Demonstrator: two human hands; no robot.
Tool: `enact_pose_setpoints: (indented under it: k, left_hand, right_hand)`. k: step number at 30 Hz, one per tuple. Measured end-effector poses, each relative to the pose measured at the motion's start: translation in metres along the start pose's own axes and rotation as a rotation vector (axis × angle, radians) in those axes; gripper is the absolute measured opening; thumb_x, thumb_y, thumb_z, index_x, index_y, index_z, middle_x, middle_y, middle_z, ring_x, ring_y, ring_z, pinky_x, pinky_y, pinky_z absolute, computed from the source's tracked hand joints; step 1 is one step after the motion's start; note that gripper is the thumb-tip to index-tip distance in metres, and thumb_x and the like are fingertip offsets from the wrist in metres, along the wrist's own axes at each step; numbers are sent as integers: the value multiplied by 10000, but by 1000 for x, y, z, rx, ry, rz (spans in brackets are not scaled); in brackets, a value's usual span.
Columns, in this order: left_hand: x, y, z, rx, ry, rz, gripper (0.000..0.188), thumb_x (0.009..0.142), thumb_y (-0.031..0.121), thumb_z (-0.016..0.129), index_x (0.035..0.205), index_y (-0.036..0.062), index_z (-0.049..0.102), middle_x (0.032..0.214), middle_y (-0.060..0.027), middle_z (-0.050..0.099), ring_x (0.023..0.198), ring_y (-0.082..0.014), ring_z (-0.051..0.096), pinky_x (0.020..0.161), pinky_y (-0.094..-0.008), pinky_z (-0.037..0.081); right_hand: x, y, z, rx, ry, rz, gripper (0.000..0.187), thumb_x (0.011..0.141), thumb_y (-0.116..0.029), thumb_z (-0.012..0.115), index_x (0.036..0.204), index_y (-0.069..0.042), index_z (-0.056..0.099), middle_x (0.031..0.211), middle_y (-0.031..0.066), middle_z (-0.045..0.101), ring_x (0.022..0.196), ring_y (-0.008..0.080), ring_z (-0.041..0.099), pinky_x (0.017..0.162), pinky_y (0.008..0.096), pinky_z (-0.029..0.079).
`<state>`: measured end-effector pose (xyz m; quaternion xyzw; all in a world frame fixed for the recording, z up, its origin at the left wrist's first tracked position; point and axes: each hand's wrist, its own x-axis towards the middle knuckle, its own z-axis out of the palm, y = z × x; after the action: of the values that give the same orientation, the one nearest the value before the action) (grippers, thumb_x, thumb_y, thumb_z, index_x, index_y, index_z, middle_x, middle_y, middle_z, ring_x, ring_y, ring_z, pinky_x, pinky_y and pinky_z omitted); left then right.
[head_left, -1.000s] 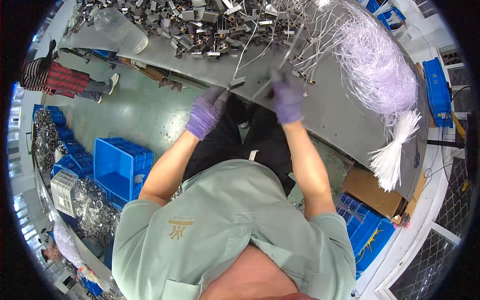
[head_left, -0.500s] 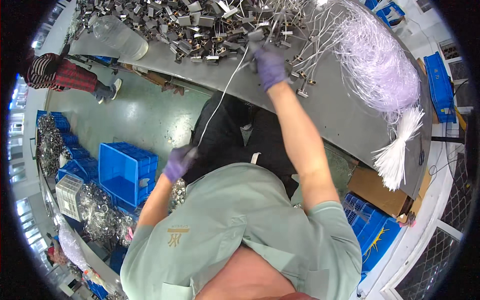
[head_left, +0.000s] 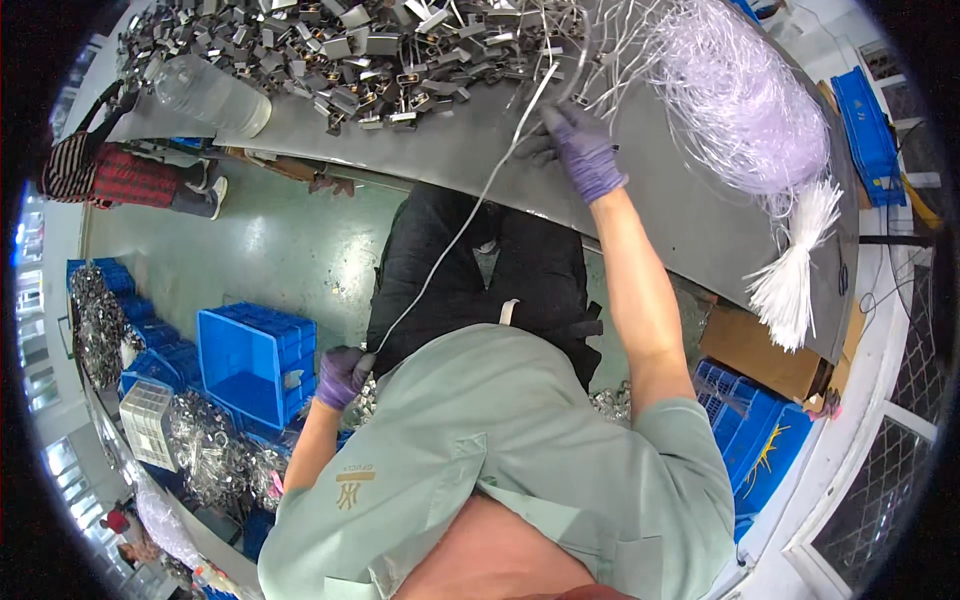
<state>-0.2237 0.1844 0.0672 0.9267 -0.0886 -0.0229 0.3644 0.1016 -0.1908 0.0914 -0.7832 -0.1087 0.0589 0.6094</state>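
- The left hand [head_left: 343,376], in a purple glove, is low at the near left beside the person's trousers [head_left: 440,270], clenched on the near end of a white cord [head_left: 488,188].
- The cord climbs from that fist across the dark trousers and over the edge of the grey worktable [head_left: 670,205], toward the far side.
- The right hand [head_left: 582,155], gloved alike, is above the tabletop, farther off and to the right, just beside the cord; its fingers are apart and partly bent, and whether they grip anything I cannot tell.
- Beyond it, at the far left and centre, small dark-grey metal pieces [head_left: 385,50] lie heaped.
- A large clear plastic bottle [head_left: 212,95] lies on its side left of the heap.
- At the far right is a bundle of translucent lilac strands [head_left: 745,100], with a fan of white strips [head_left: 785,290] nearer.
- On the left floor, a blue plastic crate [head_left: 297,352] is tipped sideways.
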Motion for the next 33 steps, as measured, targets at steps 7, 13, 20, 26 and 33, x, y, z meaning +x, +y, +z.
enact_pose_setpoints:
  k: [7,13,20,26,33]
  left_hand:
    - [23,-8,-1,154,-169,-116,385,863,336,572,613,44,553,584,-186,537,562,-373,547,504,-424,409]
    - [26,-27,-3,161,-147,-114,420,861,388,571,625,40,558,576,-190,538,537,-379,542,476,-402,406]
    - [40,-20,-11,96,-190,-126,436,861,398,568,624,32,555,583,-208,532,547,-395,537,472,-405,399]
    - [46,-23,-12,76,-155,-128,408,859,355,576,621,26,539,587,-224,514,559,-412,527,480,-415,396]
    - [51,-27,-17,130,-178,-140,374,856,310,581,626,21,522,581,-234,495,553,-416,513,478,-417,387]
  right_hand:
    - [-23,-57,1,662,-41,-29,418,920,-271,529,1189,44,474,1053,164,623,884,262,648,740,327,523]
    - [-23,-61,-20,668,93,25,393,928,-240,513,1170,67,468,997,178,627,831,266,652,707,345,545]
    - [-25,-63,-33,679,225,-56,327,938,-208,488,1134,54,489,925,195,639,725,230,658,600,302,555]
    - [-26,-66,-41,607,272,25,305,911,-180,532,1124,36,499,956,215,639,671,206,652,544,288,542]
    - [-25,-61,-35,548,426,-54,254,905,-197,551,1018,25,500,794,174,614,606,206,638,490,277,522]
